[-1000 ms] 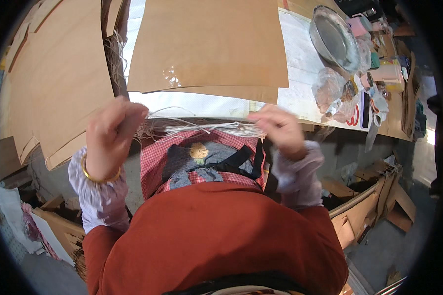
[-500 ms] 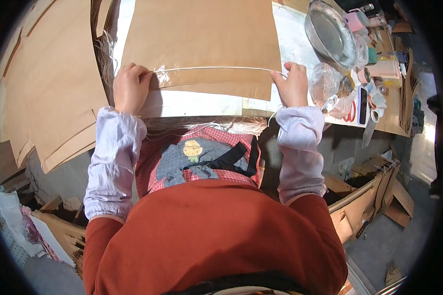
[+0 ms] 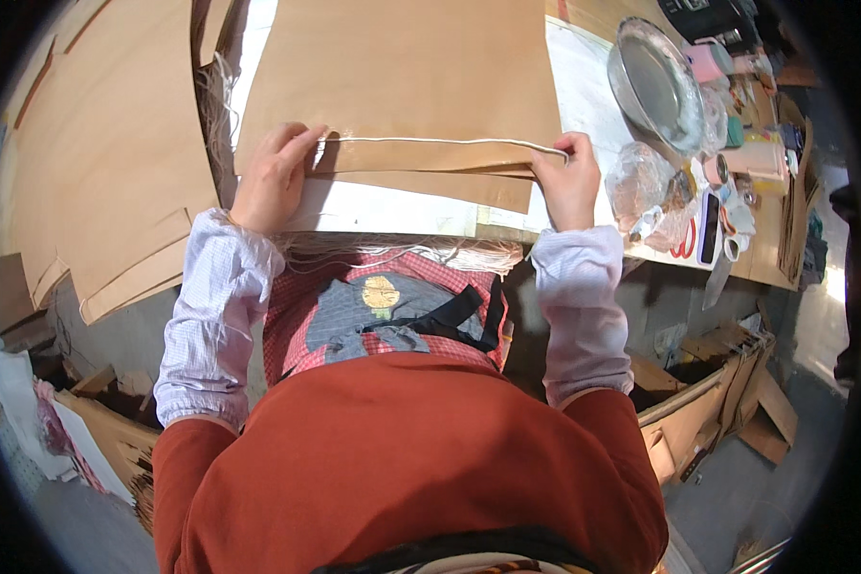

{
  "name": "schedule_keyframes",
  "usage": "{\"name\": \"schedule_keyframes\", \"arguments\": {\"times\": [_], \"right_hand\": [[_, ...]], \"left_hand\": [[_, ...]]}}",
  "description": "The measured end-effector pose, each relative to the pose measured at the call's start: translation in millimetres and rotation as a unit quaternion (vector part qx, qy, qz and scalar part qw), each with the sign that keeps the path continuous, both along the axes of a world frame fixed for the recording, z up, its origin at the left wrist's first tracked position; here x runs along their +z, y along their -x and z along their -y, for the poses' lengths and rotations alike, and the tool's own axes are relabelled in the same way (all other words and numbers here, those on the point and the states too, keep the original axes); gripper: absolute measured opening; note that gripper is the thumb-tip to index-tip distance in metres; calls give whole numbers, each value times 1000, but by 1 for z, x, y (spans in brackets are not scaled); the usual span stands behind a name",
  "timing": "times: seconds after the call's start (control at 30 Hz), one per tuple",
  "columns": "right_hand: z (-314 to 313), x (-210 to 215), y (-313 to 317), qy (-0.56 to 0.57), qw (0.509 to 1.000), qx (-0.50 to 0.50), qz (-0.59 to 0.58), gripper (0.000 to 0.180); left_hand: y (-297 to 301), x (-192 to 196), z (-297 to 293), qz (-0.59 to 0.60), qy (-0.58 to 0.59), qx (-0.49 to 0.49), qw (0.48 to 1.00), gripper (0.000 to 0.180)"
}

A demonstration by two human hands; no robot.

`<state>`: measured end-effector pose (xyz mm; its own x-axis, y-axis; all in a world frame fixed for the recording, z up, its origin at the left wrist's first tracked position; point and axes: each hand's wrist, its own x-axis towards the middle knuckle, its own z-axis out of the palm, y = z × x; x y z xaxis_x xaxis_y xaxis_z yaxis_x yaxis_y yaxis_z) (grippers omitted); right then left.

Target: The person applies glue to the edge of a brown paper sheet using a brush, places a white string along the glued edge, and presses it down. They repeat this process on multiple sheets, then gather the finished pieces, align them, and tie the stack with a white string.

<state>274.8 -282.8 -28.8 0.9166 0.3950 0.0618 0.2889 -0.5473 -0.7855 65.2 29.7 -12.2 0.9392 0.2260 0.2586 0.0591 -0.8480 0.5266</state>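
A large brown paper sheet lies on the white-topped table in front of me. A white string runs across it, close to its near edge. Below the string, a narrow strip of the paper is raised, and another brown edge shows beneath it. At the left end of the strip, my left hand is closed on the paper, its fingertips near the string. My right hand pinches the right end of the strip, where the string ends at the thumb and fingers.
Stacked brown sheets lie to the left. On the right stand a metal basin, a clear plastic bag, a phone and red-handled scissors. Loose white strings hang along the table's front edge.
The near strip of paper has been lifted and bent up toward the string. My left hand has turned inward, and the right hand has closed on the paper's right end.
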Motion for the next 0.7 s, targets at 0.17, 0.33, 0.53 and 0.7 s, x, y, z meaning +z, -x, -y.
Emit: {"name": "schedule_keyframes", "arguments": {"times": [0.17, 0.33, 0.53, 0.7], "right_hand": [[-7, 6, 1, 34, 941, 202, 271, 32], [-19, 5, -8, -44, 990, 136, 18, 8], [-38, -8, -4, 137, 977, 27, 163, 19], [-74, -2, 31, 97, 960, 33, 261, 52]], "left_hand": [[3, 16, -9, -110, 14, -60, 992, 28], [-12, 27, -22, -199, 183, 40, 962, 28], [-18, -2, -8, -110, -62, 160, 979, 20], [-27, 3, 32, -61, -239, 189, 951, 24]]}}
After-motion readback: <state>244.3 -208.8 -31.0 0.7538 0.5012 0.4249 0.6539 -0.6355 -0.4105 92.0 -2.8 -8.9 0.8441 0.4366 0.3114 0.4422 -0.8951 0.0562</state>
